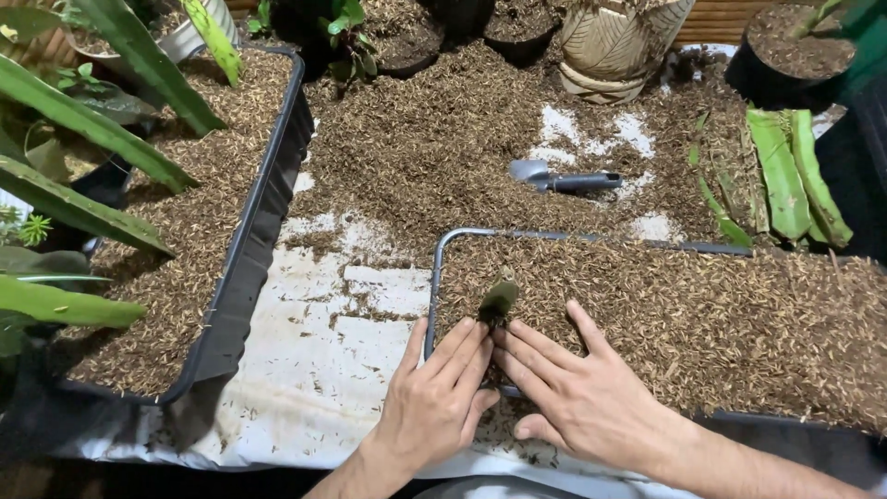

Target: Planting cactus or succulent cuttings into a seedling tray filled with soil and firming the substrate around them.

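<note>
Where the view begins at the left, long smooth green leaves (pixel 88 120) arch over a black tray (pixel 268 199) with flexible plastic walls, filled with coarse brown husk-like mulch; the tray's near corner sags and its far end is cut off by the frame. Beside it lies a white sheet (pixel 314 370), creased and dusted with loose husks. The left hand (pixel 434 402) rests flat at the near corner of a second black tray (pixel 432 286), its fingers stretched together and pressing the mulch at the foot of a small dull-green cutting (pixel 499 300). That cutting stands upright in the mulch near the tray's left corner, seemingly a stubby, fleshy stem piece, though its base is buried. The right hand (pixel 577 388) lies open too, fingers spread on the mulch just right of the cutting; neither hand grips anything. Beyond, a grey trowel (pixel 564 177) lies half sunk in scattered mulch. Further right, flat green stems (pixel 785 176) lie beside a black pot (pixel 795 51), partly cropped.
</note>
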